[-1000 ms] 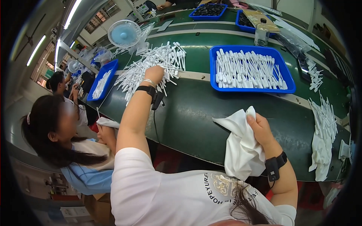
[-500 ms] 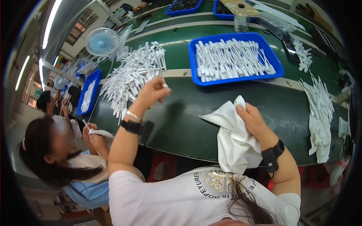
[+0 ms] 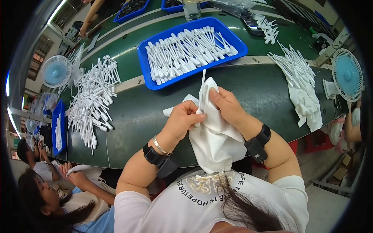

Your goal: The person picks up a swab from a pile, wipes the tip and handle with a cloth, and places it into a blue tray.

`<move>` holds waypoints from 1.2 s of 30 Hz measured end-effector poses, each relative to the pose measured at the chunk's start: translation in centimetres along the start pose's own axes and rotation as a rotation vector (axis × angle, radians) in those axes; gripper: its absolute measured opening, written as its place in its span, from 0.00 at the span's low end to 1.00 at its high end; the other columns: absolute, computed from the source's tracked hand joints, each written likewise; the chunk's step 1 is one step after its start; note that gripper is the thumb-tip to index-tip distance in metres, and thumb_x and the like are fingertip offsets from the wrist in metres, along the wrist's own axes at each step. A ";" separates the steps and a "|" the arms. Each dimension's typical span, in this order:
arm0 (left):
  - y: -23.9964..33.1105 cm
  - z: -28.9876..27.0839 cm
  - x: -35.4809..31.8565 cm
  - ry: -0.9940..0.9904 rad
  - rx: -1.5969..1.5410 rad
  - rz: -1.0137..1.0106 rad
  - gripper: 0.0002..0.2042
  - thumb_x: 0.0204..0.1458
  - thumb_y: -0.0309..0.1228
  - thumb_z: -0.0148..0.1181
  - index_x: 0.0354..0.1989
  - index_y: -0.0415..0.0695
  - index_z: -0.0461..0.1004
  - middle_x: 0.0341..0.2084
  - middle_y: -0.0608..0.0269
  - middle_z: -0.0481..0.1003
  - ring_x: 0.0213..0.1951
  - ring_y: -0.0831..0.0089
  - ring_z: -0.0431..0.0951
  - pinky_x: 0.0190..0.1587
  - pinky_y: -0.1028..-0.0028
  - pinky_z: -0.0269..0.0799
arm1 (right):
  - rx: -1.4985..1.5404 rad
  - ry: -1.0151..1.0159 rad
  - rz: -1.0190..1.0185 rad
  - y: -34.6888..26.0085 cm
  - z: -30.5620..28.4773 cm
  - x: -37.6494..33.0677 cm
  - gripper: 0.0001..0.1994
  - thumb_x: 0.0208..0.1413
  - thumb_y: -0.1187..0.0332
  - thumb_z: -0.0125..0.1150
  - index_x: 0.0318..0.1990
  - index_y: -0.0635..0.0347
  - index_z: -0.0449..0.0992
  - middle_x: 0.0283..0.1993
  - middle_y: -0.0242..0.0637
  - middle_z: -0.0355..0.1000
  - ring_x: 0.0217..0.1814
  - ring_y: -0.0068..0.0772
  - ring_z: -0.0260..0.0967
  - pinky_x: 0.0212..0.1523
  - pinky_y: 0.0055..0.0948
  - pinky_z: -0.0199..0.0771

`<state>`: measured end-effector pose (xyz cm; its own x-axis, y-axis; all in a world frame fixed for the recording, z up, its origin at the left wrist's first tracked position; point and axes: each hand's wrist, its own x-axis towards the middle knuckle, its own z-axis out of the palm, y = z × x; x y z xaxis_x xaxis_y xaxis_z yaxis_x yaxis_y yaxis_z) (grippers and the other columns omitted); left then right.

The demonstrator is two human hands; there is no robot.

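Note:
In front of my body, a single thin white plastic stick (image 3: pixel 203 79) stands nearly upright. Its thick end is pinched between the thumb and fingers of my left hand (image 3: pixel 179 119). My right hand (image 3: pixel 230 108) is closed on a soft white cloth (image 3: pixel 215 138), which hangs down toward my shirt. The cloth lies against the stick, bunched around part of its stem, while the thin tip sticks out above. Just beyond my hands is a blue tray (image 3: pixel 144 66) holding many similar white sticks in rows.
A loose heap of white sticks (image 3: pixel 95 87) covers the bench at left. At right, more sticks (image 3: pixel 295 68) lie on a second white cloth (image 3: pixel 307 106). Fans (image 3: pixel 347 73) stand on both sides. A co-worker (image 3: pixel 74 190) sits close by on my left.
My left hand has come from the left heap to the cloth, now holding a stick against it. My right hand has raised the cloth. The view has turned right.

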<state>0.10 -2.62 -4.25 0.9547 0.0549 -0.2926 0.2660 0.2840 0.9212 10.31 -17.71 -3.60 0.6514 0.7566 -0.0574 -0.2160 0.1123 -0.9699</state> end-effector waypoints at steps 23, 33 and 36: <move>0.7 -0.9 -0.5 -0.344 -0.431 0.043 0.05 0.49 0.28 0.55 0.32 0.43 0.67 0.25 0.54 0.73 0.16 0.81 0.64 0.19 0.82 0.61 | 0.016 -0.056 0.099 1.7 -0.4 1.4 0.14 0.59 0.59 0.43 0.36 0.62 0.69 0.28 0.26 0.66 0.29 0.14 0.61 0.30 0.17 0.64; 8.8 6.6 6.4 -0.473 -0.219 -0.235 0.13 0.53 0.34 0.48 0.41 0.37 0.66 0.24 0.57 0.72 0.13 0.79 0.63 0.16 0.80 0.61 | 0.183 -0.023 -0.263 3.3 -0.9 2.0 0.13 0.57 0.61 0.46 0.31 0.61 0.71 0.25 0.27 0.65 0.27 0.19 0.60 0.29 0.22 0.63; 11.6 11.0 11.3 -0.327 0.265 -0.260 0.14 0.55 0.36 0.46 0.42 0.36 0.67 0.24 0.60 0.71 0.14 0.79 0.65 0.18 0.80 0.63 | 0.546 0.113 -0.150 2.0 -1.8 2.6 0.14 0.57 0.61 0.45 0.30 0.63 0.71 0.25 0.30 0.67 0.28 0.21 0.61 0.30 0.25 0.64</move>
<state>15.42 -9.26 5.94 0.8330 -0.3004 -0.4645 0.4852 -0.0066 0.8744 12.87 -16.68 -6.14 0.7710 0.6365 0.0171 -0.4401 0.5521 -0.7081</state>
